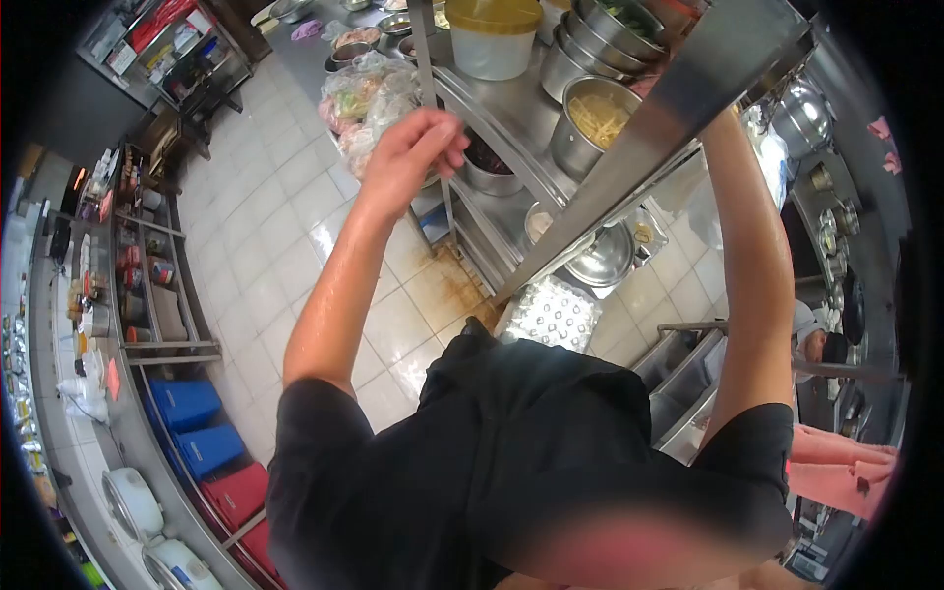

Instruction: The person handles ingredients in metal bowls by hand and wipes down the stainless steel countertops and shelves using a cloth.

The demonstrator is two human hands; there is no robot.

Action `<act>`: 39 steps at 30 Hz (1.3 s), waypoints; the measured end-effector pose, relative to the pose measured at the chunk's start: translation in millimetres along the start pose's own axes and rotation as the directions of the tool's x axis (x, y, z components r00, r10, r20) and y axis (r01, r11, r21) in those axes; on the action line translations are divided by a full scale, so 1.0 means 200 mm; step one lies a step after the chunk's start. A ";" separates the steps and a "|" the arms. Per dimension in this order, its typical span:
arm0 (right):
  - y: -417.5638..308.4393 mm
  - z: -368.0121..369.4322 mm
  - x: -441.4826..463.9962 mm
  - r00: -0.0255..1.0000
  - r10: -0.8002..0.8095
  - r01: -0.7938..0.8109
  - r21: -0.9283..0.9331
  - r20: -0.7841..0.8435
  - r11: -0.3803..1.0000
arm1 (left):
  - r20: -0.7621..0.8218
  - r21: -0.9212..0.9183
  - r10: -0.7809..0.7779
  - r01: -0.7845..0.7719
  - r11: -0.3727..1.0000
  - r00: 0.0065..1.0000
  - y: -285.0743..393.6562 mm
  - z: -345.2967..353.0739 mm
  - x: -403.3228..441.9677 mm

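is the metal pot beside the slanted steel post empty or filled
Not empty: pale yellow strips show inside the metal pot. I can't tell how full.

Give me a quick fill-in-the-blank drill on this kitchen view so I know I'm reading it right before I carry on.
1. The hand in plain view, near the plastic bags, is the camera wearer's ____ one.
2. The whitish tub has a ____ lid.
3. Right next to the two blue bins stands a ____ bin.
4. The camera wearer's shirt is ____ in colour.

Missing words: left; yellow; red; black.
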State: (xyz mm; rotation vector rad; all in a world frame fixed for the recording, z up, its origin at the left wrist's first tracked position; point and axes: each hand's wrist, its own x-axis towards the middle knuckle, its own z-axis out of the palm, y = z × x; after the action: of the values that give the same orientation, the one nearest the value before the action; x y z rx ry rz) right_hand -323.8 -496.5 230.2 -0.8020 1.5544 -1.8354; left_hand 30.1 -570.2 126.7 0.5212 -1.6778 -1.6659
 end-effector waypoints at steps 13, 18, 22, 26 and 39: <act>-0.34 -0.44 -0.47 0.897 -0.207 0.192 -0.078 -0.390 0.978 | 0.361 0.009 -0.276 0.293 0.956 0.891 0.01 0.42 0.62; -0.11 -1.07 -0.96 0.837 -0.175 0.166 -0.064 -0.519 0.984 | 0.423 0.102 -0.341 0.330 0.939 0.839 0.00 0.46 0.71; 0.13 -1.02 -1.50 0.728 -0.106 0.107 -0.040 -0.678 0.993 | 0.356 0.078 -0.362 0.359 0.930 0.861 0.02 0.49 0.70; 0.49 -1.13 -2.04 0.645 0.005 0.099 0.090 -0.764 0.991 | 0.230 0.027 -0.347 0.350 0.936 0.909 0.08 0.51 0.59; 0.93 -1.27 -3.51 0.122 0.189 -0.039 0.185 -0.974 0.982 | -0.074 -0.031 -0.163 0.161 0.986 0.984 0.30 0.10 0.58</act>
State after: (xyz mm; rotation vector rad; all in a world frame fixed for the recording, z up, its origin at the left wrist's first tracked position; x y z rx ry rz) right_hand -58.2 175.4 -35.9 0.9711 2.0622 -2.4227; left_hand -51.4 -634.2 210.8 0.7176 -1.5934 -1.7566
